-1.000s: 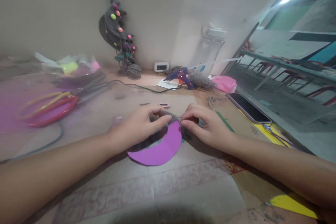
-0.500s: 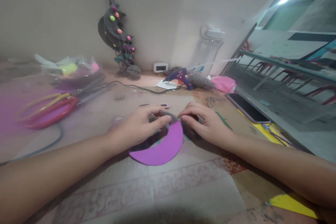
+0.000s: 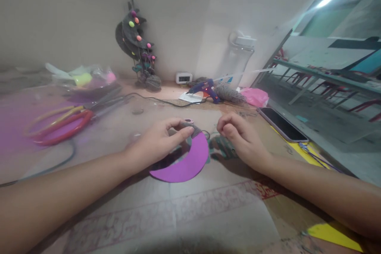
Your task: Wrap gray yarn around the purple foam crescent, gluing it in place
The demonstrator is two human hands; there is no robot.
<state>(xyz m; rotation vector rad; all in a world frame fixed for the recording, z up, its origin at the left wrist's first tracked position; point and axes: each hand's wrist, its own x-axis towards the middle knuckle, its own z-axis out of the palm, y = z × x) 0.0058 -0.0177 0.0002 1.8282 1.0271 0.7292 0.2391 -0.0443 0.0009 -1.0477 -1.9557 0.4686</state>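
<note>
A purple crescent moon cutout (image 3: 190, 162) is pinched near its upper tip between the thumb and fingers of my left hand (image 3: 166, 137). Grey yarn (image 3: 195, 130) is wound round that tip, and a small loose loop of it curls out to the right. My right hand (image 3: 242, 139) is held to the right of the crescent, apart from it, with its fingers curled in and thumb pressed against them. Whether a yarn end is between those fingers cannot be seen. Just behind the left fingertips lies a small pinkish object (image 3: 189, 121), partly hidden.
Red-and-yellow-handled scissors (image 3: 62, 125) lie left, near a plastic bag (image 3: 89, 81). At the back are a decorated grey crescent hanging (image 3: 131, 35), small clock (image 3: 183, 78), blue glue gun (image 3: 205, 89), grey yarn ball (image 3: 230, 94), clear bottle (image 3: 238, 61) and pink bag (image 3: 255, 96). A phone (image 3: 282, 124) lies right.
My right hand has moved away from the yarn-wrapped tip, to the right, and its fingers have curled in more. The left hand still pinches the crescent. A loose yarn loop now shows.
</note>
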